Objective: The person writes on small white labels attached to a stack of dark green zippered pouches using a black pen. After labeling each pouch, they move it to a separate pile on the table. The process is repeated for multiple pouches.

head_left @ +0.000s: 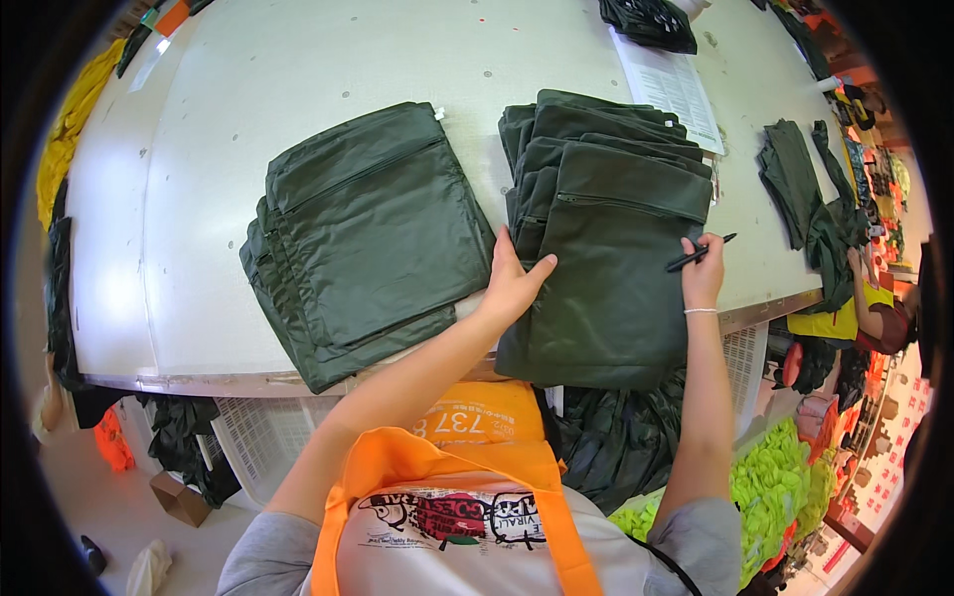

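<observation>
Two piles of dark green fabric panels, each with a zip across its upper part, lie on the pale table. My left hand (517, 285) is at the left edge of the right pile (621, 278), thumb and forefinger spread apart; its other fingers are hard to see. A black pen (677, 264) is gripped in my right hand (704, 266), which rests at the right edge of that same pile. To the left lies the other pile (383, 248), its layers slightly fanned out at the lower left. Several panel tops overlap at the far end of the right pile.
A printed paper sheet (676, 87) lies beyond the right pile, near a black bundle (651, 22). Dark green pieces (795, 189) sit at the table's right side. Beneath the table edge are a white crate (260, 437) and lime-green fabric (770, 477). Another person's arm (867, 308) shows at right.
</observation>
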The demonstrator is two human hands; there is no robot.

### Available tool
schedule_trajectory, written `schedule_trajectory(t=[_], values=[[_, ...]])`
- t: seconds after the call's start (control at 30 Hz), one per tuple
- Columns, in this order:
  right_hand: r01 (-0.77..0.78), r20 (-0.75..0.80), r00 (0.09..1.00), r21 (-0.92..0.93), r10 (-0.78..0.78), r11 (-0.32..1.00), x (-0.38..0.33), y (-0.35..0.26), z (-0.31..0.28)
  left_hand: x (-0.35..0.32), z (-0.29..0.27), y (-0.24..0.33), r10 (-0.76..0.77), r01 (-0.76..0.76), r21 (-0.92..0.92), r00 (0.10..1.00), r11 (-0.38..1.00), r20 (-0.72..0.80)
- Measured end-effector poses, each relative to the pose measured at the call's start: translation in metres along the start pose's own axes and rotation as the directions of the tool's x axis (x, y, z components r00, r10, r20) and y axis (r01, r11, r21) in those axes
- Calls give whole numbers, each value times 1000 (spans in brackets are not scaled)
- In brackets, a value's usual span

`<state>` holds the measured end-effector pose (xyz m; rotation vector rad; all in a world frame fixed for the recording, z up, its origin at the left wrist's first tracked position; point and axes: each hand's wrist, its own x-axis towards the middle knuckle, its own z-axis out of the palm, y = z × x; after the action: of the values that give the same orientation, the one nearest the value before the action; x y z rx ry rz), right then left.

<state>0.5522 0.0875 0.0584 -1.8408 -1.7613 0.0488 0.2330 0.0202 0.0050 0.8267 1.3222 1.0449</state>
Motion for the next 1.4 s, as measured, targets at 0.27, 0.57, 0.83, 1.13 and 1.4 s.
schedule_trajectory(t=[0.27, 0.57, 0.83, 1.13, 1.4], values=[[-332, 122, 933, -82, 340, 940, 25, 41, 34, 16, 24, 19, -102, 106, 13, 978, 994, -183], [-304, 172, 927, -172, 332, 937, 28, 21, 37, 53, -5, 60, -398, 417, -72, 898, 906, 188], [-250, 160, 956, 5, 246, 968, 26, 55, 46, 48, 15, 40, -378, 443, -411, 896, 797, 233], [-404, 172, 910, 566, 376, 718, -35, 10, 5, -10, -8, 123, 18, 38, -250, 975, 967, 220], [-105, -163, 950, 636, 266, 764, -28, -213, -42, -68, -180, 239, 39, 49, 462, 983, 885, -179]])
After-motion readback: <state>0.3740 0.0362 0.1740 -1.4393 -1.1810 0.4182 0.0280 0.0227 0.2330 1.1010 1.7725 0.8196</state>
